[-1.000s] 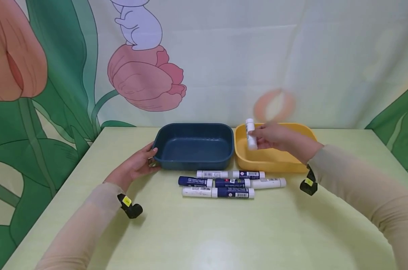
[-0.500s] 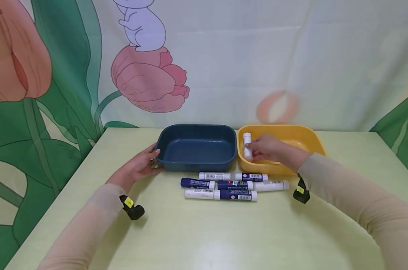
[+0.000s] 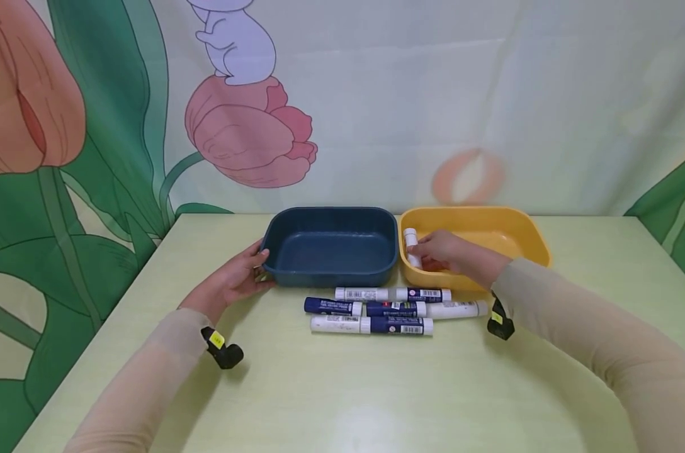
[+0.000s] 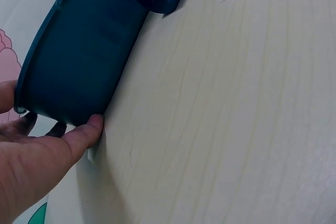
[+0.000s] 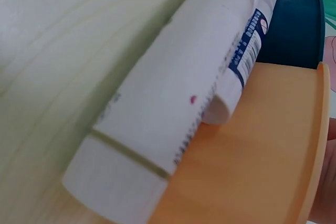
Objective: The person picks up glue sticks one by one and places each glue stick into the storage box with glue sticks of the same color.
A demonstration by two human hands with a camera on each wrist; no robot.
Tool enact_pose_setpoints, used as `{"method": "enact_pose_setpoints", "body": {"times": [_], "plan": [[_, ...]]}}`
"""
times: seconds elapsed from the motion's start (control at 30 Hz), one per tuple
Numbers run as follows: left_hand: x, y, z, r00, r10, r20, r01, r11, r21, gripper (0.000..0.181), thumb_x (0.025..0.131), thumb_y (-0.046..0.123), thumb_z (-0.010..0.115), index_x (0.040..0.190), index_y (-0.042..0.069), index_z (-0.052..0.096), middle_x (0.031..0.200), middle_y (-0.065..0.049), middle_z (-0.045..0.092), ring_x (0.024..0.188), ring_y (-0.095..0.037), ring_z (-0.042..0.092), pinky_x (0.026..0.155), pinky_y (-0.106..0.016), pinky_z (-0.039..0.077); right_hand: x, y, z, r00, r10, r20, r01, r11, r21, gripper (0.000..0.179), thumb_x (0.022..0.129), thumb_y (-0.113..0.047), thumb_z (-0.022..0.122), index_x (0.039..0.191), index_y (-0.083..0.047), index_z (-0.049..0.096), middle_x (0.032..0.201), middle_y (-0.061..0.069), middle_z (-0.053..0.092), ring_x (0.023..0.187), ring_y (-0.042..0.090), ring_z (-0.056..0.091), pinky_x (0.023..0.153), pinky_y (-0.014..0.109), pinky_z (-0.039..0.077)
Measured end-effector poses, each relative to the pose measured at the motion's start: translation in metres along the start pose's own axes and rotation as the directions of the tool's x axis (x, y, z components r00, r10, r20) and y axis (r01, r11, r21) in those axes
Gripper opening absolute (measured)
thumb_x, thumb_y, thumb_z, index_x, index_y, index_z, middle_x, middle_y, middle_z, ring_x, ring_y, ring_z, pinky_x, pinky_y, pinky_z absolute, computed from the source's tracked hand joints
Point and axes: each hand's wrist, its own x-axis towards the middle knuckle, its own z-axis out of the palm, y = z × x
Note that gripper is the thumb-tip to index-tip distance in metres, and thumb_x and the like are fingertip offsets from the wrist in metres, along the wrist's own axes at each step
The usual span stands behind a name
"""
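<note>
My right hand (image 3: 447,248) reaches into the yellow bin (image 3: 509,242) and grips a white marker (image 3: 410,238), tilted near that bin's left wall. Its lower end is hidden by the fingers and the bin's front. At the other side, my left hand (image 3: 237,277) holds the left end of the dark blue bin (image 3: 331,279). In the left wrist view a digit hooks the rim while another fingertip (image 4: 95,120) presses the lower wall. The right wrist view shows only part of the right hand (image 5: 324,182), behind the yellow wall.
In front of the bins lie several markers, some white (image 3: 337,324), some navy (image 3: 400,325), in rough rows. The two bins stand side by side, with a printed curtain (image 3: 376,126) behind the table (image 3: 354,390). A black wrist camera (image 3: 500,321) hangs beneath the right sleeve.
My right hand has lowered the white marker from above the yellow bin down into it, slightly leftward. The left hand keeps its grip on the blue bin. The view has shifted slightly.
</note>
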Motion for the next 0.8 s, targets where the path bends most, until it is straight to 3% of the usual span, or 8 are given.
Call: {"method": "enact_pose_setpoints", "body": {"times": [0.3, 0.4, 0.7, 0.8], "plan": [[-0.0014, 0.0016, 0.002, 1.0, 0.009, 0.01, -0.009, 1.0, 0.022, 0.061, 0.113, 0.026, 0.026, 0.165, 0.024, -0.007, 0.171, -0.021, 0.001, 0.153, -0.031, 0.016, 0.129, -0.06, 0.017, 0.0048, 0.0017, 0.0005, 0.999, 0.031, -0.032, -0.033, 0.998, -0.046, 0.032, 0.103, -0.021, 0.062, 0.119, 0.006, 0.064, 0.072, -0.002, 0.051, 0.066, 0.01, 0.05, 0.061, 0.017, 0.043], [-0.0013, 0.0022, 0.0029, 1.0, 0.008, 0.005, -0.008, 1.0, 0.018, 0.061, 0.113, 0.025, 0.026, 0.165, 0.024, -0.006, 0.171, -0.02, 0.003, 0.152, -0.03, 0.017, 0.129, -0.06, 0.017, 0.0049, 0.002, 0.0007, 0.999, 0.034, -0.034, -0.036, 0.998, -0.055, 0.032, 0.103, -0.022, 0.062, 0.118, 0.006, 0.064, 0.069, -0.003, 0.05, 0.066, 0.011, 0.05, 0.062, 0.018, 0.042], [-0.0017, 0.0021, 0.0029, 1.0, 0.004, 0.005, -0.004, 1.0, 0.013, 0.061, 0.113, 0.025, 0.026, 0.165, 0.024, -0.006, 0.171, -0.02, 0.002, 0.152, -0.031, 0.016, 0.129, -0.06, 0.016, 0.0047, 0.002, -0.0005, 0.999, 0.031, -0.022, -0.032, 0.998, -0.054, 0.037, 0.104, -0.011, 0.055, 0.134, 0.012, 0.056, 0.096, 0.008, 0.061, 0.075, 0.01, 0.058, 0.07, 0.015, 0.051], [-0.0011, 0.0011, 0.0025, 1.0, 0.005, 0.003, -0.005, 1.0, 0.011, 0.061, 0.113, 0.025, 0.026, 0.165, 0.024, -0.006, 0.171, -0.02, 0.002, 0.152, -0.031, 0.016, 0.129, -0.06, 0.017, -0.0011, -0.0004, -0.0036, 1.0, 0.012, 0.02, -0.011, 0.999, -0.046, 0.042, 0.104, -0.005, 0.051, 0.14, 0.015, 0.047, 0.112, 0.016, 0.061, 0.086, 0.012, 0.062, 0.08, 0.018, 0.058]]}}
